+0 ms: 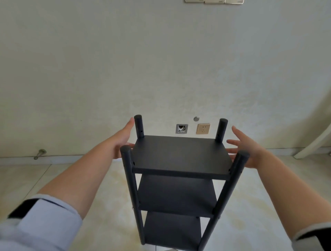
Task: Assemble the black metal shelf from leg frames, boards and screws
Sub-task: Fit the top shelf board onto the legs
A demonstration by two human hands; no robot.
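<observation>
Three boards sit fixed between four legs; the shelf (180, 179) stands upright on the floor (89, 188), near the wall. Left hand (123, 139) and right hand (249, 148) flank the top board (180, 154), fingers released, grasping nothing. Assembly appears essentially complete.

The shelf (180, 179) runs off the bottom edge, so its feet and where it meets the floor are out of sight. The left hand (121, 139) sits partly behind the near left post (129, 179), and whether it touches the board can't be told. The right hand (249, 148) has its lower fingers hidden behind the near right post (231, 182). Wall plates (214, 1) are cropped at the top
</observation>
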